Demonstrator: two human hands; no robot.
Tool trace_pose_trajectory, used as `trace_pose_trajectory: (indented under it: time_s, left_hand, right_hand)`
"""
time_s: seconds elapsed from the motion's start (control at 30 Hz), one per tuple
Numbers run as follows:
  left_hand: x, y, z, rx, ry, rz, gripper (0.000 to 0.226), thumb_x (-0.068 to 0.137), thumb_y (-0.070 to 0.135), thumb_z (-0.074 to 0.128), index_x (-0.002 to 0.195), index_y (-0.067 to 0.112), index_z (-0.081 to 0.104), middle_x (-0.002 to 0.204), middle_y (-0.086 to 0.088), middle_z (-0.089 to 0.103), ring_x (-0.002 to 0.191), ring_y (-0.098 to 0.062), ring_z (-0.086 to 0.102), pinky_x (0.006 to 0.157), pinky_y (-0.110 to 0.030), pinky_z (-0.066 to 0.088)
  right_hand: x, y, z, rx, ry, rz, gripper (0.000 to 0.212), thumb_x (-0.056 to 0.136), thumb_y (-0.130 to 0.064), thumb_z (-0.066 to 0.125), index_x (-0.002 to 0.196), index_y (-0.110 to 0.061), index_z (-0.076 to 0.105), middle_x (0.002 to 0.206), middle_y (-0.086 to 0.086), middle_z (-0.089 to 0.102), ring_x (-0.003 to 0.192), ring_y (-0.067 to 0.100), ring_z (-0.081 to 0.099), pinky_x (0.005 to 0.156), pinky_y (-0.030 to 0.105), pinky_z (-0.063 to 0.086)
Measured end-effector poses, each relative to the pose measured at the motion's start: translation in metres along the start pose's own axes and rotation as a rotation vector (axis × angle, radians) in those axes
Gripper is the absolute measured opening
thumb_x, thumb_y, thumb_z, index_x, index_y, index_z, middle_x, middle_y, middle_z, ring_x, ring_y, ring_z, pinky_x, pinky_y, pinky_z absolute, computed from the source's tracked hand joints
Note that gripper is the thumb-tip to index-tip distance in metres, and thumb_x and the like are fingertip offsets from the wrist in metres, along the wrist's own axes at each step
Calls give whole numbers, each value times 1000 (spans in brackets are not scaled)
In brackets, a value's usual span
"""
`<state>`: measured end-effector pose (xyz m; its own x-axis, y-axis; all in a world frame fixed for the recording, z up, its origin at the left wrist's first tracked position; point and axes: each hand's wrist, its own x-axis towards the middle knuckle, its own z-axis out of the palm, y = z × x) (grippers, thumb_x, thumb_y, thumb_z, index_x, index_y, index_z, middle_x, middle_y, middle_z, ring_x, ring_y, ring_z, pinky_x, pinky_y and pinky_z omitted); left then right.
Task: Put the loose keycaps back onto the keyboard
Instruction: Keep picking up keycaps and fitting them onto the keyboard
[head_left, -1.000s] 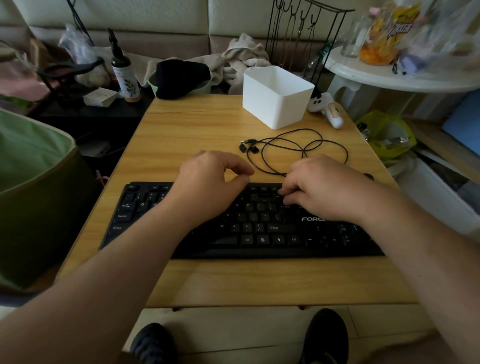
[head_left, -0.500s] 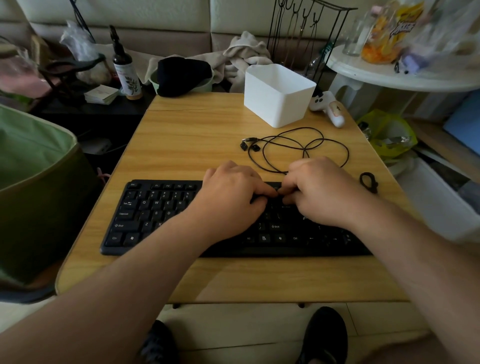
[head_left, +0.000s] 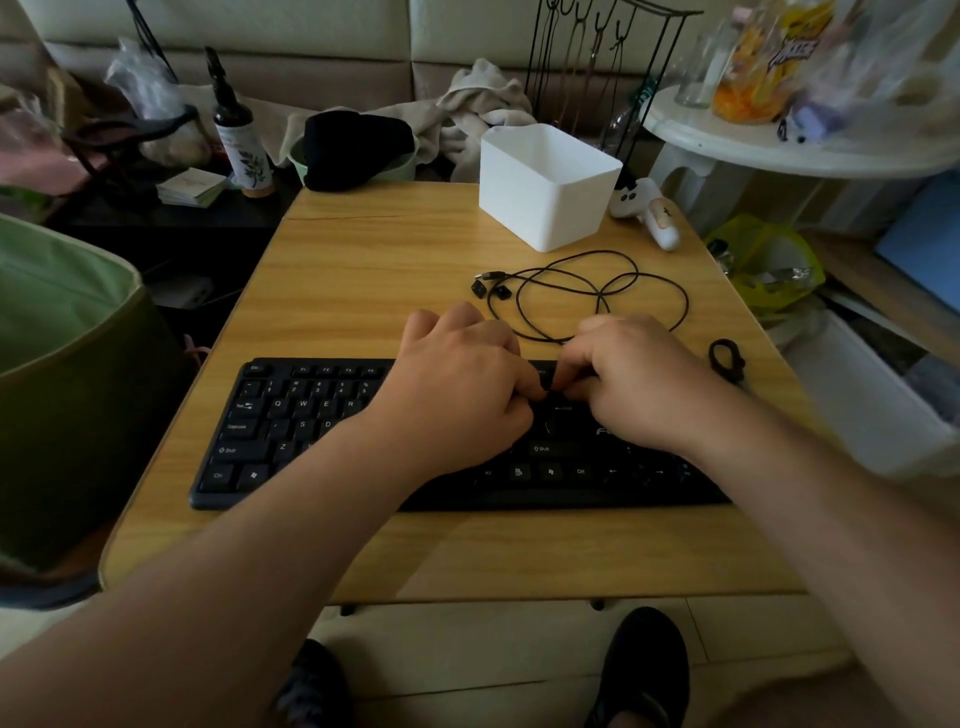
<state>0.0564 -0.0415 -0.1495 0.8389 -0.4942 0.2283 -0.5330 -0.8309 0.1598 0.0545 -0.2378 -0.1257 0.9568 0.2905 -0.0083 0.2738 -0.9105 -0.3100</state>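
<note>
Both my left hand (head_left: 457, 384) and right hand (head_left: 631, 384) curl fingertips together over the keyboard (head_left: 291, 431)'s upper-middle rows, any keycap hidden, two loose keycaps (head_left: 488, 292) behind it; I'd press straight down.

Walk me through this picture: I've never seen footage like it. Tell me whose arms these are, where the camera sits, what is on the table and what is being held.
No machine here: a person wears a camera on the head, looking down at their own bare arms. The left hand and the right hand meet, fingers curled, over the upper rows of a black keyboard on a wooden table. They seem to be working on a key, but whether either pinches a keycap is hidden. Behind the hands lie a coiled black cable, two small dark pieces that may be loose keycaps, a white bin and a white controller.
</note>
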Motion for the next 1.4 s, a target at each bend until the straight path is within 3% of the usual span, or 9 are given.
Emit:
trace_pose_trajectory:
  time_s: [0.33, 0.43, 0.57, 0.7, 0.87, 1.03, 1.2, 1.3, 1.4]
  left_hand:
    - [-1, -15, 2, -226, 25, -53, 30, 91, 42, 50, 106, 51, 75, 107, 25, 62, 118, -12, 46, 104, -44, 33]
    - [3, -22, 3, -268, 66, -101, 25, 91, 37, 56, 102, 49, 76, 108, 24, 65, 115, -14, 52, 103, -46, 39]
    - [14, -34, 3, -310, 19, -199, 23, 93, 33, 59, 106, 43, 75, 109, 18, 65, 104, -9, 59, 89, -36, 52]
    - [35, -47, 2, -332, -79, -333, 23, 97, 31, 60, 114, 39, 74, 110, 15, 65, 98, -7, 61, 72, -22, 47]
    - [59, -39, -1, -215, -184, -354, 12, 95, 42, 59, 99, 40, 70, 100, 11, 67, 95, -15, 63, 77, -31, 52]
    - [62, -22, -1, -129, -358, -287, 38, 98, 56, 51, 80, 26, 66, 88, 3, 64, 94, -23, 61, 83, -37, 52]
    - [59, -30, -4, -218, -291, -329, 26, 98, 48, 57, 86, 29, 70, 85, 6, 66, 92, -20, 62, 77, -34, 50]
    - [60, -36, -3, -254, -206, -343, 14, 96, 42, 62, 96, 33, 74, 96, 4, 71, 97, -21, 64, 84, -35, 52]
    - [60, -40, -1, -334, -140, -387, 12, 94, 39, 64, 92, 33, 74, 89, 11, 68, 89, -16, 62, 73, -29, 47]
  right_hand:
    - [2, 15, -4, 279, 123, 170, 9, 86, -28, 82, 83, -34, 77, 82, -14, 69, 74, 0, 60, 60, 18, 41]
    - [3, 15, -4, 326, 117, 183, 16, 81, -38, 86, 78, -30, 73, 77, -10, 66, 69, 6, 59, 59, 23, 42]
    - [7, 13, -2, 199, 54, 204, 25, 76, -45, 88, 77, -29, 68, 76, -12, 57, 71, 4, 53, 56, 25, 37]
    - [16, 18, -4, 298, 65, 194, 23, 83, -46, 82, 78, -28, 71, 78, -10, 64, 74, 8, 59, 61, 28, 45]
    - [39, 26, 2, 246, 122, 183, 9, 95, -36, 70, 93, -30, 76, 92, -15, 67, 90, 6, 61, 76, 27, 50]
    - [72, 16, 11, 206, 172, 144, 15, 96, -25, 64, 99, -30, 78, 90, -15, 64, 92, 12, 61, 68, 22, 43]
    - [105, 10, 23, 21, 132, 71, 44, 100, -11, 48, 134, -34, 64, 142, -6, 51, 127, 29, 41, 99, 46, 45]
    - [112, 2, 25, -83, 61, 57, 48, 99, -5, 43, 126, -38, 66, 139, -11, 54, 125, 31, 38, 86, 43, 38]
    - [114, -3, 27, -141, 68, 60, 39, 98, -4, 48, 97, -39, 65, 118, -10, 58, 121, 31, 40, 80, 41, 32]
